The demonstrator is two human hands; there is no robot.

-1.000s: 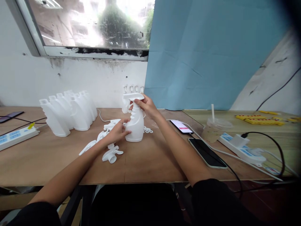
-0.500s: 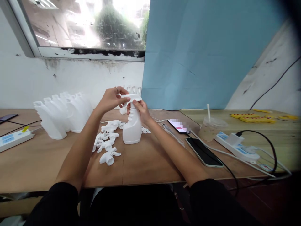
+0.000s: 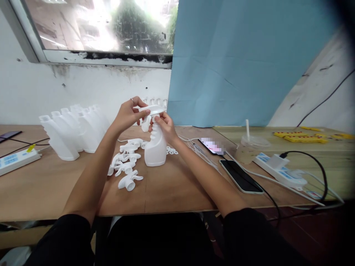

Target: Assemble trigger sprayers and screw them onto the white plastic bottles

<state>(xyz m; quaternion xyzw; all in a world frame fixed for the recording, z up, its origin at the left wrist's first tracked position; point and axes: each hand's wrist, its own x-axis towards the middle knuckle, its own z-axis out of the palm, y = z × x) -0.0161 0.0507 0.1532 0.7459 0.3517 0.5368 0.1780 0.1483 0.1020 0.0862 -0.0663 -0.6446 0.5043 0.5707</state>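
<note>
A white plastic spray bottle (image 3: 155, 150) stands upright on the wooden table in front of me. On its neck sits a white trigger spray head (image 3: 155, 109). My left hand (image 3: 132, 112) pinches the head from the left, thumb and fingers closed on it. Just below, my right hand (image 3: 165, 127) has its fingers closed around the bottle's neck and the head's collar; some fingertips are hidden behind. Several loose spray heads (image 3: 129, 181) lie left of the bottle. Small white rings (image 3: 172, 151) lie to its right.
Several white bottles without heads (image 3: 65, 138) stand together at the left. Two phones, one a dark-screened phone (image 3: 240, 176), lie at the right among cables. Beyond are a cup with a straw (image 3: 248, 147), a power strip (image 3: 280, 172) and yellow pieces (image 3: 305, 139). Another power strip (image 3: 19, 161) lies far left.
The camera view has shifted slightly, moving the scene up a little. Both hands stay on the spray head and bottle neck, with the head's angle slightly turned.
</note>
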